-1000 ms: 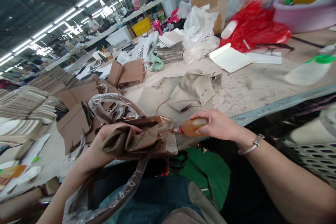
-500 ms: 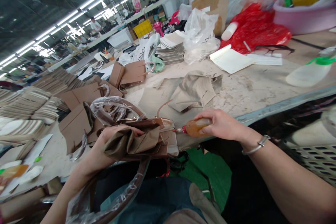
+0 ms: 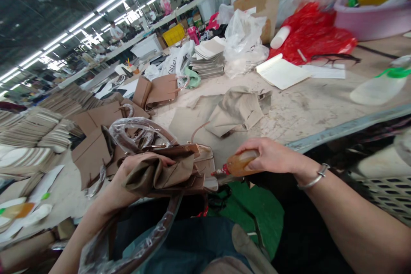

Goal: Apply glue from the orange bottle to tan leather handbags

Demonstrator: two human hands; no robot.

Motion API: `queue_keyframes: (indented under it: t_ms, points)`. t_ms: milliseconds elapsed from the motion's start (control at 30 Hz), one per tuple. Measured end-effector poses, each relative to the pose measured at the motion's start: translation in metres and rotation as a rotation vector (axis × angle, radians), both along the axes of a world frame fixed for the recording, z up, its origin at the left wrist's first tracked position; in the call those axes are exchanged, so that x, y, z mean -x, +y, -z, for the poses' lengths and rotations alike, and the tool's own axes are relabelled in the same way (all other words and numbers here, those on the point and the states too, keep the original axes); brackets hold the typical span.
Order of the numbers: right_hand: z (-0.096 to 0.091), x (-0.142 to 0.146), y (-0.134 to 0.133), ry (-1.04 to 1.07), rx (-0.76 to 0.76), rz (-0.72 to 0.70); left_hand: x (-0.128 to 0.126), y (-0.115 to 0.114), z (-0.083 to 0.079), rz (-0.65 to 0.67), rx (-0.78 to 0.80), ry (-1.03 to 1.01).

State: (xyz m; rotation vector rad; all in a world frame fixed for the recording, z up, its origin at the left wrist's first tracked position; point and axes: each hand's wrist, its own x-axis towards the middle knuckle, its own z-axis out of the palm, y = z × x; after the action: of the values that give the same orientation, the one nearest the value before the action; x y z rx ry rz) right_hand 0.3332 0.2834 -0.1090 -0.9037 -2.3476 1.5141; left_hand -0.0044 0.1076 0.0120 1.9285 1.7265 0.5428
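Observation:
A brown handbag (image 3: 189, 183) with plastic-wrapped handles (image 3: 162, 229) lies on its side at the table's front edge. My left hand (image 3: 138, 167) grips it, fingers tucked under the bunched olive-brown lining (image 3: 162, 175). In my right hand (image 3: 271, 156) is a squeeze bottle (image 3: 242, 162) of amber liquid, held sideways with its red nozzle pointing left. The nozzle tip is at the pale open end panel (image 3: 209, 171) of the bag; whether it touches I cannot tell. A thin brown strip curls up from the bag's upper edge.
More brown bag parts (image 3: 96, 154) and stacked panels (image 3: 35, 128) lie to the left. Crumpled tan fabric (image 3: 237, 109) sits beyond the bag. Further back are a notebook (image 3: 284, 72), glasses (image 3: 337, 59), a red plastic bag (image 3: 317, 34), a purple basin (image 3: 369, 21) and a clear bottle with green cap (image 3: 375, 87).
The bottle's nozzle has moved slightly down along the bag's pale end panel, with my right hand shifting along. My left hand and the bag stay nearly in place.

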Motion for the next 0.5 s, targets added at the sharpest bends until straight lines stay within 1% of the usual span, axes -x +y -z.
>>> queue_keyframes:
  t_ms: [133, 267, 300, 433, 500]
  points:
    - [0.0006, 0.0006, 0.0023, 0.057, -0.079, 0.090, -0.0004, -0.0016, 0.0005, -0.007, -0.009, -0.011]
    - [0.0006, -0.0001, 0.0020, 0.024, -0.011, 0.027, 0.0000, -0.0006, -0.0002, -0.014, 0.022, -0.023]
    - [0.0011, 0.0004, 0.0013, 0.037, -0.015, 0.028, 0.0000, -0.0004, -0.0006, -0.013, 0.021, -0.027]
    - [0.0046, 0.0055, 0.0007, 0.126, -0.139, 0.132, -0.0013, 0.0003, -0.0026, -0.006, 0.016, -0.018]
    - [0.0053, 0.0074, 0.0026, 0.128, -0.172, 0.142, -0.0024, 0.0008, -0.0036, -0.010, 0.025, -0.018]
